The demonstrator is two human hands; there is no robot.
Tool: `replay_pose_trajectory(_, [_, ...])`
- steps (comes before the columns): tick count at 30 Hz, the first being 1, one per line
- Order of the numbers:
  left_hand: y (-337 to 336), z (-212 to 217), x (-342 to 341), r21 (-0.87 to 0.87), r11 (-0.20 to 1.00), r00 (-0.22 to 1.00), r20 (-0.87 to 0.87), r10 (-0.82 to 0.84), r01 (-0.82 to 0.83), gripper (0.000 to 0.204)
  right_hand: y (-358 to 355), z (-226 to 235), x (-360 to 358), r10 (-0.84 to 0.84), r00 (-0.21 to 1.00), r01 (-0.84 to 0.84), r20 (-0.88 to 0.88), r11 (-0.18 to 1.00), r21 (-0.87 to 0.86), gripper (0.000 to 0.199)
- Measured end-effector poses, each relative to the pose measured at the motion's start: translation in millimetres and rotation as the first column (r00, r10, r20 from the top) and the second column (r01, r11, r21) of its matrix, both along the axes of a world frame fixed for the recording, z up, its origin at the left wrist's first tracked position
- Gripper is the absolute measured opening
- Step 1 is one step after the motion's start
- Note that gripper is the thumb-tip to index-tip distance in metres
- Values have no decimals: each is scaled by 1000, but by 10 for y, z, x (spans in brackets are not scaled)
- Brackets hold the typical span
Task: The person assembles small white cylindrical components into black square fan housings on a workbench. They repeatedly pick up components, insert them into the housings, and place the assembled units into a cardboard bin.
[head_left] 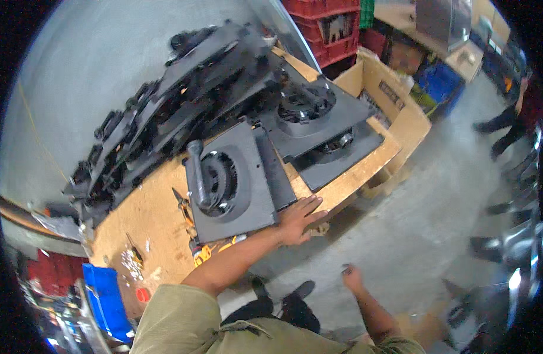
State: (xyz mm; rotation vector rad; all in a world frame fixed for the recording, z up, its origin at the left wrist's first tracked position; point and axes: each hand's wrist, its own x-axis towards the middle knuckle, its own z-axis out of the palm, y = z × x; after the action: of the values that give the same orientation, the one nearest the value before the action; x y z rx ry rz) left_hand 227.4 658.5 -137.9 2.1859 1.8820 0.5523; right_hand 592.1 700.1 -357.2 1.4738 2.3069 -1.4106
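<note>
My left hand reaches out with fingers spread and rests on the near right corner of a square black plastic panel lying on the wooden workbench. The panel carries a round fan-like housing with a black cylinder across it. My right hand hangs below the bench edge over the concrete floor, fingers loosely curled, holding nothing.
More black panels lie to the right, and a long stack of them leans along the back. Pliers and a yellow tool lie near the bench front. Cardboard box, red crates, blue bin; another person's legs at right.
</note>
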Motion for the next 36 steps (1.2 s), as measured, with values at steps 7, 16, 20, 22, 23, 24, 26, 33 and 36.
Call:
replay_pose_trajectory(7, [-614,772,519,-80,992,970,231,-78,98,68,1670,2582,-106,-287,926,363,-244,851,379,34])
replay_pose_trajectory(16, [-3183,1269,-833,-235,769,729,245,639,-595,51,-331,4223,-2225,549,826,-286,-128,605,743,37])
replay_pose_trajectory(20, [-4081,1115,-1343,-263,669,634,216,743,-695,50,-657,4285,-3608,660,735,-445,153,300,844,38])
replay_pose_trajectory(22, [-4530,1020,-1471,-299,612,581,194,790,-732,51,-719,4243,-4158,723,606,-523,332,48,851,37])
replay_pose_trajectory(23, [-4719,973,-1520,-268,599,569,187,801,-755,51,-746,4206,-4398,747,524,-525,409,-94,846,37])
replay_pose_trajectory(24, [-4924,925,-1547,-252,574,546,176,819,-779,51,-743,4185,-4605,729,420,-600,541,-224,768,33])
replay_pose_trajectory(26, [-5322,834,-1543,-264,459,411,219,885,-848,51,-713,4132,-4969,629,257,-789,733,-301,535,25])
replay_pose_trajectory(33, [-6316,593,-1402,-321,120,-9,373,928,-940,44,-568,4221,-5385,385,-103,-772,917,-613,170,22])
replay_pose_trajectory(36, [-6672,542,-1578,-320,21,-128,437,891,-947,42,-745,4455,-5235,414,-30,-748,910,-614,254,21])
